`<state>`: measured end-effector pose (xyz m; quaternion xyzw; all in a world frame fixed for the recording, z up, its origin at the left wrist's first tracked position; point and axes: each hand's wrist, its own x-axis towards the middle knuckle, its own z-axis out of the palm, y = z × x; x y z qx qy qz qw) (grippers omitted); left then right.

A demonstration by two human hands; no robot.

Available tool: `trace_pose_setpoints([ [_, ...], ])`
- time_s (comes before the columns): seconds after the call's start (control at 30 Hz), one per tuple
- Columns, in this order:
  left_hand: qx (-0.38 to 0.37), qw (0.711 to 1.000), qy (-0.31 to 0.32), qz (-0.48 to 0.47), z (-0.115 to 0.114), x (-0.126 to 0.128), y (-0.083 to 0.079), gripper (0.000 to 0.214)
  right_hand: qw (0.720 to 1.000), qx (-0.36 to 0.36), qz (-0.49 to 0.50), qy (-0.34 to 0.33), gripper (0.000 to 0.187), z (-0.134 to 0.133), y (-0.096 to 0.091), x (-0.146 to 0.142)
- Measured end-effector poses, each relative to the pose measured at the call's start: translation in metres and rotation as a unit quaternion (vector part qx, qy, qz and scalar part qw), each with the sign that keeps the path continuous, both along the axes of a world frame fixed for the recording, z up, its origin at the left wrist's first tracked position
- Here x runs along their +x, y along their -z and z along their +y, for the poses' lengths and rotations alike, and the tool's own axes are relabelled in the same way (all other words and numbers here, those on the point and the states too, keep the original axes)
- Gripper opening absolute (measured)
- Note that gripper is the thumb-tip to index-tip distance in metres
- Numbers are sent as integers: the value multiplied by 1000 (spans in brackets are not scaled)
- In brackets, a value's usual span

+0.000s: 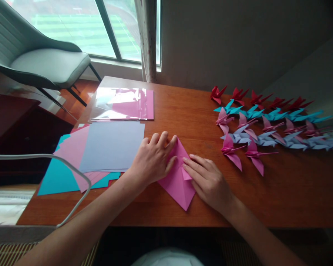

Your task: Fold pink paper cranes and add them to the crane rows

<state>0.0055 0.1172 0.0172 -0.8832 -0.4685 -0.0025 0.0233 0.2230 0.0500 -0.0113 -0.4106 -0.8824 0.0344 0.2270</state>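
A pink sheet of origami paper (180, 190), partly folded into a diamond with creases and a small turned flap, lies flat on the table in front of me. My left hand (155, 157) rests over its upper left edge, thumb and index finger apart and pressing on the paper. My right hand (209, 181) lies along the right edge, its fingers stretched out flat over the small flap near the middle. Part of the paper is hidden under both hands.
Loose origami sheets in grey-blue (112, 146), pink and turquoise (58, 177) lie at left, below a clear packet of paper (119, 105). Rows of folded paper cranes (230, 149) stand at right. A white cable (72, 166) crosses the left side; a chair (50, 64) stands beyond the wooden table (180, 107).
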Motion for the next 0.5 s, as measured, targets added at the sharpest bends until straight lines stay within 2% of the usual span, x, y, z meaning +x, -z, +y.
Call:
trace_pose_setpoints([
  [0.17,5,1000,5,-1,0,0,1,59,1000,-7,2,4,38,0,1,0],
  [0.33,26,1000,11,-3,-11,1,-7,49,1000,-3,13,6,37,0,1,-1],
  [0.5,-11,992,123,-10,-26,-3,-8,37,1000,0,17,5,37,1,2,-1],
])
